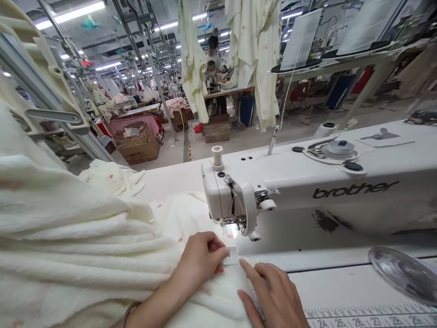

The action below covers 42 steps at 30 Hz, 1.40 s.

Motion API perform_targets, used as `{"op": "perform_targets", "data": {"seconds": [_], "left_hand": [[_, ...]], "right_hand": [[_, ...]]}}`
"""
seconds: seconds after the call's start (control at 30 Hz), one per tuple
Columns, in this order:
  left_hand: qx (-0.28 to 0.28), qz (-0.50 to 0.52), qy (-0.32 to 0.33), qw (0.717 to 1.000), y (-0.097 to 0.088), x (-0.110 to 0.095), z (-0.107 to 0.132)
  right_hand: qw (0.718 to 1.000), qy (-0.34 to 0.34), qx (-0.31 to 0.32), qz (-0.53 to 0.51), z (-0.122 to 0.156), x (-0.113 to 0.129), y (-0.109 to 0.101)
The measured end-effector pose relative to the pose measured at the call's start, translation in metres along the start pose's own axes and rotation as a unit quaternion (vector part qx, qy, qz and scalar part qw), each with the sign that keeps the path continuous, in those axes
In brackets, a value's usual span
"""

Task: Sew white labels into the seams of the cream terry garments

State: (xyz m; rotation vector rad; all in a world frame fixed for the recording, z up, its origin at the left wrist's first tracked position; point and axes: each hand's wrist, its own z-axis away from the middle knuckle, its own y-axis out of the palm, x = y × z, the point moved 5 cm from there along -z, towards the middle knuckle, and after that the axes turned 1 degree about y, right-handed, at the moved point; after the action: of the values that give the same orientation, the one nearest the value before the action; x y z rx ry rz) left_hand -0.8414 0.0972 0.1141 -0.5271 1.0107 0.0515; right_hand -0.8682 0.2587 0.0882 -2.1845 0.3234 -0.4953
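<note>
Labelling by hand at a sewing station; clock positions are read about the small white label [232, 258] at the centre of the work. The label lies on cream cloth [112, 246] with pinkish spots, close below the machine's needle end; it bears a small dark mark, too small to read. At 9 o'clock, the left hand [200, 257] grips the label's near edge in a pinch between thumb and fingers. At 4 o'clock, the right hand [278, 289] has thumb and index finger parted, the index fingertip just beside the label's right edge; whether its curled fingers hold anything cannot be told. The bulk of the cloth is heaped towards 9 o'clock.

The white sewing machine [283, 168] has its head at 12 o'clock; along its arm, at 2 o'clock, dark lettering reads "brother". At 4 o'clock, a printed measuring scale [368, 316] shows the numbers 24 to 29 in rising order from left to right. A clear oval object [403, 273] lies at 3 o'clock. At 10 o'clock, a brown carton [138, 148] on the floor carries dark characters, too blurred to read with certainty. Cream garments [254, 50] hang at 12 o'clock, and white thread cones [299, 41] stand at 1 o'clock.
</note>
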Motion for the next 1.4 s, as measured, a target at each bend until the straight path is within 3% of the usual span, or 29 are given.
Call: {"op": "perform_targets", "data": {"seconds": [0.37,0.87,1.0,1.13,1.2,1.33,1.4], "left_hand": [[-0.036,-0.04,0.02,0.998,0.005,0.008,-0.005],[-0.022,-0.076,0.02,0.997,0.006,0.006,-0.005],[-0.034,-0.137,0.051,0.989,0.004,0.0,-0.001],[-0.059,-0.301,0.179,0.935,-0.001,-0.014,0.023],[-0.025,-0.387,0.263,0.883,0.003,-0.017,0.038],[0.05,-0.496,0.429,0.754,0.014,-0.007,0.058],[0.058,-0.519,0.451,0.724,0.014,0.001,0.058]], "right_hand": [[1.0,-0.014,0.0,-0.001,0.0,0.002,0.0],[1.0,-0.009,0.005,-0.008,0.001,0.002,0.0],[1.0,-0.016,0.004,-0.004,-0.001,0.003,0.0],[1.0,-0.013,0.003,-0.006,-0.002,0.005,-0.004],[1.0,-0.011,0.002,-0.006,-0.003,0.005,-0.005],[1.0,-0.005,0.006,0.0,-0.002,0.004,-0.003],[1.0,-0.01,0.004,0.003,-0.001,0.004,-0.002]]}}
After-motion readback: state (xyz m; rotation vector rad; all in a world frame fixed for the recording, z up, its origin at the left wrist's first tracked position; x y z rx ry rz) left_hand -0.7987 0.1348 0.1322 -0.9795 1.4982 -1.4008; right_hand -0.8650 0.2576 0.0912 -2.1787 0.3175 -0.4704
